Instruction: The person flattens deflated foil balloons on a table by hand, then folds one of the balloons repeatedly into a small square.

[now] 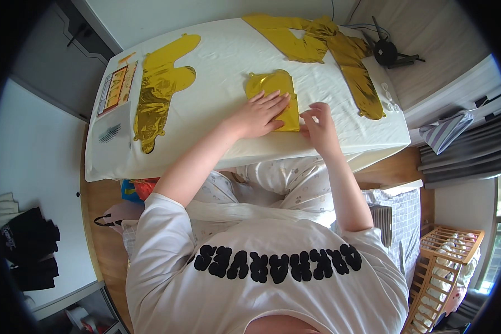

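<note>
A folded gold foil balloon [286, 86] lies flat on the white-covered table in front of me. My left hand [263, 115] rests palm down across it, fingers stretched out and pressing on the foil. Just off the balloon's right edge is my right hand [320, 128], its fingers bent and the thumb apart from the index finger. I see nothing between those fingers. To the left lies another flat gold foil balloon [157, 92], spread out and wrinkled at its lower part. More gold foil balloons [348, 55] overlap at the back right, one strip reaching down the table's right side.
The white tablecloth [217, 61] hangs over the near edge. A printed sheet [116, 89] and a clear packet [112, 131] lie at the far left. A black stand [385, 53] is at the back right corner, with small clear rings [391, 100] near the right edge.
</note>
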Tool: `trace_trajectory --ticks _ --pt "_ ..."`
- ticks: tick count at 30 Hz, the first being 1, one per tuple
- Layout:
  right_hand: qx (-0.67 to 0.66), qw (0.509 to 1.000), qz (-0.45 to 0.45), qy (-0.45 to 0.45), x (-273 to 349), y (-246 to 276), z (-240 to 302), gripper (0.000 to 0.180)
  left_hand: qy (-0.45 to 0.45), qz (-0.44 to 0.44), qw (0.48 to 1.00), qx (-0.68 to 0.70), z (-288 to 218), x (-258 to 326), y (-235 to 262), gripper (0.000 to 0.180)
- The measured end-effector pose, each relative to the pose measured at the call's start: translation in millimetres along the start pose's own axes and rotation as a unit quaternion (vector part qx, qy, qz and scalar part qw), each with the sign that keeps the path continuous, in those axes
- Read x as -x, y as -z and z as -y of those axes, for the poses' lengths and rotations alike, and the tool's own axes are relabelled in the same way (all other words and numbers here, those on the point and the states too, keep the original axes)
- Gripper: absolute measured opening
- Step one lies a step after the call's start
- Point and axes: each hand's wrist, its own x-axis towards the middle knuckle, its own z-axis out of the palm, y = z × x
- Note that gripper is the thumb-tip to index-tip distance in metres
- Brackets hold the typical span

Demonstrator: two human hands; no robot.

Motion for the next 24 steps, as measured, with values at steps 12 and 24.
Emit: trace_trajectory --ticks 12,24 --pt "0.050 0.994 0.025 0.090 28 8 -2 0.019 0.006 -0.002 1.000 -0.020 0 -1 1 0.070" --pt "0.353 0.851 0.018 0.387 45 3 -29 0.032 0.003 -0.007 1.000 -0.002 4 -2 -3 0.071"
